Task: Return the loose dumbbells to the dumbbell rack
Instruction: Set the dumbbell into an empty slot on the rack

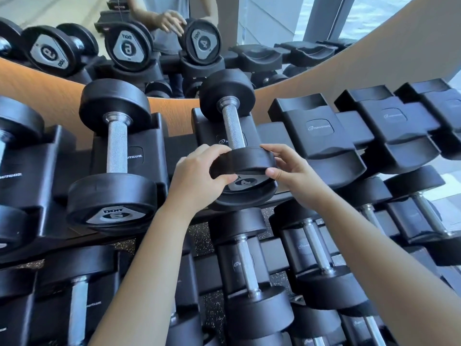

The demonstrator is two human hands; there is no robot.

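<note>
On top tier, mid cradle: 4 dumbbell [230, 126] lies front-to-back. Far head sits at back of the cradle [207, 131] by the mirror, near head over the front cup. Can't tell if it's fully seated.
Handle: knurled steel, bare betw. the 2 heads, running from back of cradle down toward the viewer.
L hand [197, 176]: clamped on near head from its left side. Fingers curl over the rim, thumb tip on the end face beside the "4" plate.
R hand [291, 171]: clamped on same head from its right side. Fingers lie over the top rim, thumb presses the front edge.
Rack [270, 136]: black, tiered, w/ moulded cradles, some showing a Nautilus badge.
6 dumbbell [116, 146]: next cradle to the left, both heads down in their cups, near L hand but not touching.
Far-left dumbbell [15, 126]: cut off by frame edge, no. not readable.
Right cradles [321, 131]: two-plus black blocks, badge side up, just beside the 4 dumbbell's cradle.
Lower tier: several dumbbells [247, 265] in a row under both forearms, steel handles showing.
Mirror [262, 18]: behind the rack w/ a curved wood-look border. It reflects end plates marked 6 and 4, plus a hand at the 4.
Floor [199, 236]: dark, speckled, seen thru gaps betw. tiers.
</note>
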